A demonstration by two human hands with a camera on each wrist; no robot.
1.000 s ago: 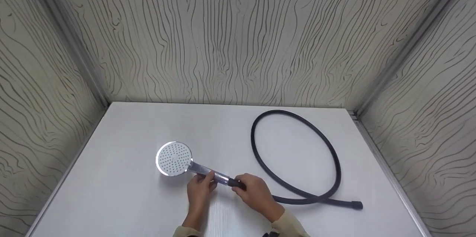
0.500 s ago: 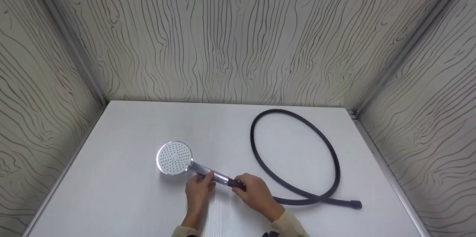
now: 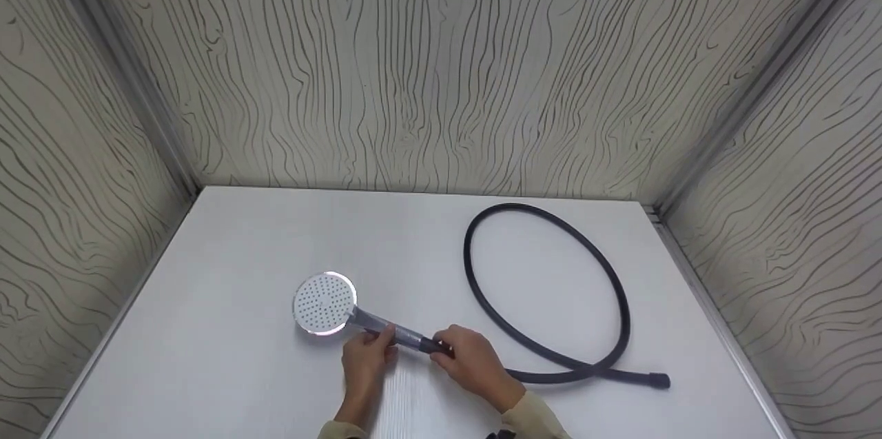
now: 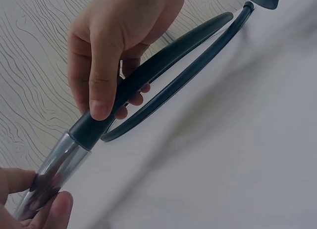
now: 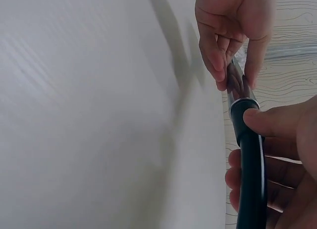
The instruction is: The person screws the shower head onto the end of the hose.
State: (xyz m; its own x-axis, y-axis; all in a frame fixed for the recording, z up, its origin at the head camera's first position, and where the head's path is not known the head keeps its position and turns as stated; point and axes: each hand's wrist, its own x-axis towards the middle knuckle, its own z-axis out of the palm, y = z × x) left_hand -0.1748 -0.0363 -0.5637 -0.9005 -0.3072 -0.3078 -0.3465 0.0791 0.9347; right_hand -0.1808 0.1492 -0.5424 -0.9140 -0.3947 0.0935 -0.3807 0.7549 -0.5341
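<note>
A round shower head [image 3: 324, 304] with a white dotted face and a chrome handle points to the left in the head view. My left hand [image 3: 366, 362] pinches the chrome handle between thumb and fingers. With thumb and curled fingers, my right hand [image 3: 474, 364] grips the end of a black shower hose [image 3: 615, 273]. That hose end meets the base of the handle, seen close up as a dark fitting [image 5: 243, 121] against the chrome rim in the right wrist view. Whether it is threaded on is hidden.
The hose lies in a loop on the white table [image 3: 262, 232], crossing itself near its free end [image 3: 659, 380] at the right. Walls with a wood-line pattern [image 3: 413, 67] enclose the table at the back and both sides.
The shower head has dipped slightly toward me and its handle has tilted a little. Both hands keep their hold, and the hose loop stays where it was.
</note>
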